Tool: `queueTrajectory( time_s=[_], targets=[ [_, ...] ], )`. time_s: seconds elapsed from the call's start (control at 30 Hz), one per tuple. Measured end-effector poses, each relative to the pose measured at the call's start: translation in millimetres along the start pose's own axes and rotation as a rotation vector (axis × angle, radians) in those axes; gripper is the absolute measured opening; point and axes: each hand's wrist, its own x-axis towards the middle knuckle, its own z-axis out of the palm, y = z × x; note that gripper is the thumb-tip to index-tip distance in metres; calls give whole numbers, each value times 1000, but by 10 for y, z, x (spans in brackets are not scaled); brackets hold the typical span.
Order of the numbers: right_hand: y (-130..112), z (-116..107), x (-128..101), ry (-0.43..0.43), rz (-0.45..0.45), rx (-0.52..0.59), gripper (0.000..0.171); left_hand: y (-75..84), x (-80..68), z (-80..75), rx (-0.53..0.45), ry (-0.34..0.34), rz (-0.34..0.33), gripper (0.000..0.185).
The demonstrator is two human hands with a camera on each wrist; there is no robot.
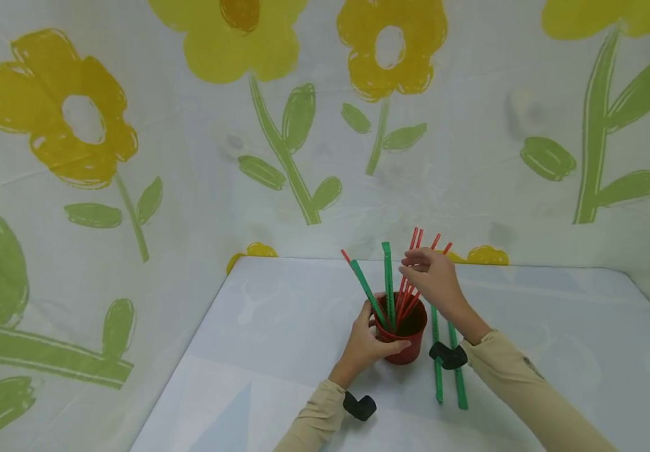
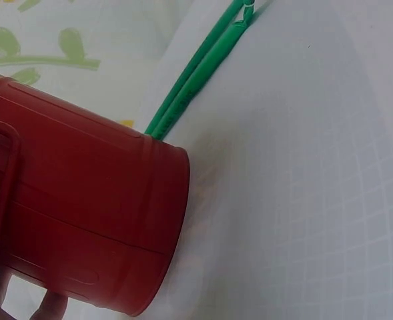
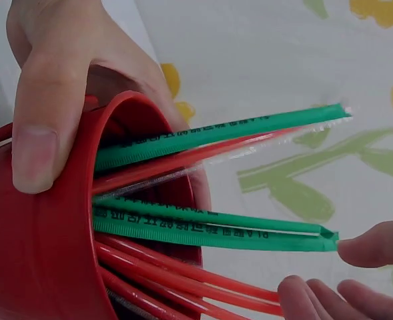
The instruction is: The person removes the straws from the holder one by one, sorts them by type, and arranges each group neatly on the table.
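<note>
A red cup [image 1: 409, 351] stands on the white table [image 1: 279, 314], and my left hand [image 1: 365, 345] grips it, thumb over the rim [image 3: 43, 133]. Inside lean two green wrapped straws [image 1: 388, 282] and several red straws [image 1: 415, 248]. My right hand [image 1: 434, 279] hovers over the straw tops with loose fingers. In the right wrist view one fingertip [image 3: 376, 245] touches the end of a green straw [image 3: 216, 230]; it grips nothing. Two more green straws [image 1: 459, 376] lie flat on the table right of the cup, also seen as a green pair [image 2: 196, 80] behind the cup's side [image 2: 83, 220].
Cloth walls printed with yellow flowers [image 1: 53, 113] close in the table at the back and on both sides. The table's left edge [image 1: 189, 339] runs diagonally toward me. Black wrist camera mounts [image 1: 360, 405] sit on both sleeves.
</note>
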Motion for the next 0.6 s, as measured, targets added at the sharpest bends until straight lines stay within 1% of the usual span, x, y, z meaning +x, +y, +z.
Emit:
queueTrajectory(
  time_s=[0.2,0.37,0.47,0.6],
  targets=[
    [-20,87,-2,-12,-34,-53,32,-8,3,-5,-10,-7,-11,78],
    [-21,163,-15,-10,-60,-68,31,2,-3,-9,-7,-14,-13,78],
    [-27,212,-8,-11,-56,-106,33,3,-5,-11,-7,-13,-8,78],
    [-37,274,18,-39,-23,-145,37,-3,2,-12,-12,-15,7,77]
  ],
)
